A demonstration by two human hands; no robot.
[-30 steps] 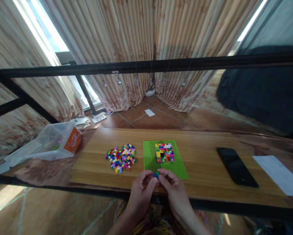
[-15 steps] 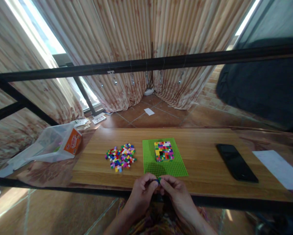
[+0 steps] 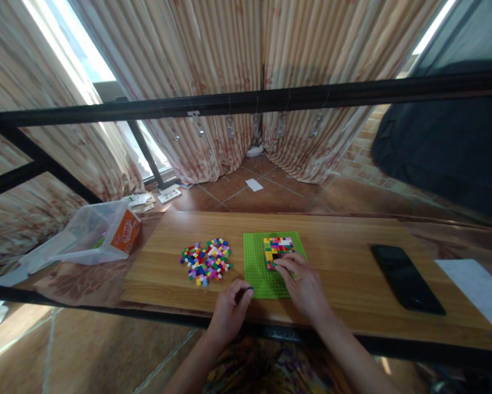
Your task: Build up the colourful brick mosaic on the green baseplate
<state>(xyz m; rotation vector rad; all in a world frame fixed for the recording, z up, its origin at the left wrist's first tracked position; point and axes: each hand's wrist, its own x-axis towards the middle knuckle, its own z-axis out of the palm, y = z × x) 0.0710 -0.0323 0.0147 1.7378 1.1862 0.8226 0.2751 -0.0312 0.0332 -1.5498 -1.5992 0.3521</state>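
Observation:
My right hand [image 3: 302, 282] reaches over the green baseplate [image 3: 254, 273], its fingers pinched at the near side of a square block of multicoloured bricks [image 3: 279, 246]. A bit of green shows at its fingertips, apparently a small green brick [image 3: 275, 263]. The block has a dark gap near its middle and is partly covered by my fingers. By the baseplate's near left corner, my left hand [image 3: 232, 307] is closed in a pinch on a small dark blue brick [image 3: 251, 288]. Loose bricks in many colours [image 3: 207, 261] lie in a pile to the left of the baseplate.
A black phone [image 3: 407, 279] lies on the wooden board [image 3: 340, 246] at right, beside a white sheet of paper [image 3: 473, 290]. At left stands a clear plastic box [image 3: 93, 227] with an orange label. A black metal rail [image 3: 229, 103] crosses beyond the board.
My hands have parted from where they met at the front edge. The right moved forward to the brick block with the green brick; the left shifted slightly left, keeping the dark blue brick.

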